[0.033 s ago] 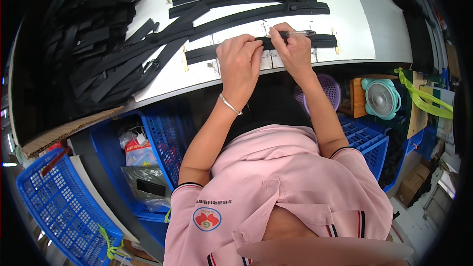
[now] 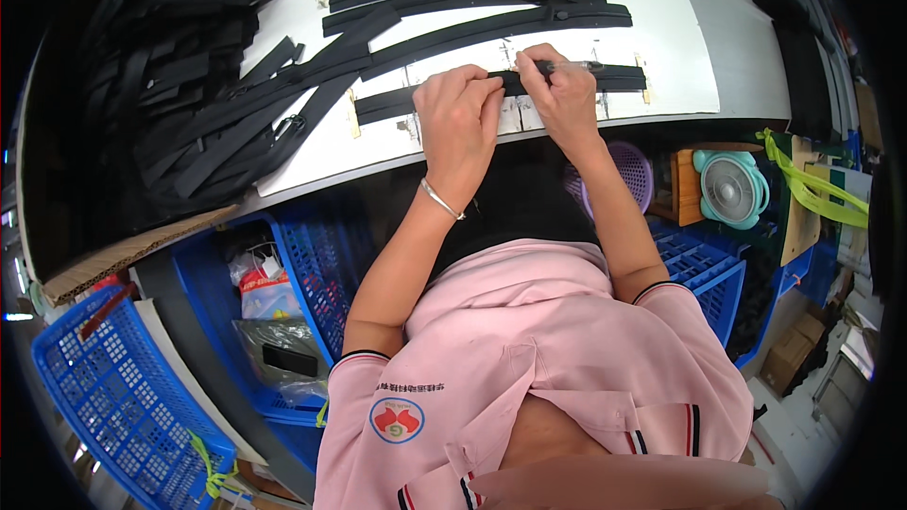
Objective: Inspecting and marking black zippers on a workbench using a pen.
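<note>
Pen barely shifted — pinched in right grip, black strip beneath, left grip curled onto strip, its hold unclear

Single strip is lying along near edge of board. Heaped strips are sitting left; fan is standing right.

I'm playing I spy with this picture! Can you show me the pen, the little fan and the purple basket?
Pen [image 2: 579,65]: head view, on its barrel.
Little fan [image 2: 735,189]: head view, on the middle of its round front grille.
Purple basket [image 2: 638,175]: head view, on its wall with the holes.
</note>
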`<control>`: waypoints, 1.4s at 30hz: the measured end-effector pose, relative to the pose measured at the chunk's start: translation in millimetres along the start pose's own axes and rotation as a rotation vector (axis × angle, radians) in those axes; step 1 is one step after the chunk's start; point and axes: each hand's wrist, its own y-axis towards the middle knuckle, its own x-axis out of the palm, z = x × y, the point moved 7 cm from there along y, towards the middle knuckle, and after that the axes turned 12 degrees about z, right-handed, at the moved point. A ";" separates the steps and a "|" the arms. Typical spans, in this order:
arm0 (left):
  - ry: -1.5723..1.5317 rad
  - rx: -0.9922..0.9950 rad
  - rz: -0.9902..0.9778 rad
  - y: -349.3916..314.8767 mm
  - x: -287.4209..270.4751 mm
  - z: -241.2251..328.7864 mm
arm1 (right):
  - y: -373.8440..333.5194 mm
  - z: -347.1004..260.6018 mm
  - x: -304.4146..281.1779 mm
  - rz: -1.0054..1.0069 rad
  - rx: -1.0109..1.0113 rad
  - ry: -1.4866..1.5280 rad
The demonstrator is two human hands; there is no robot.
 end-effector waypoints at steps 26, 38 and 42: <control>0.060 -0.014 -0.053 1.2 3.1 2.3 | -1.3 46.8 -53.5 0.109 0.699 0.667; -0.104 0.028 -0.120 11.1 44.3 41.3 | -14.7 108.8 -70.0 0.151 0.732 0.454; -0.136 0.107 -0.141 18.0 82.1 62.8 | -13.3 105.1 -69.3 0.128 0.729 0.413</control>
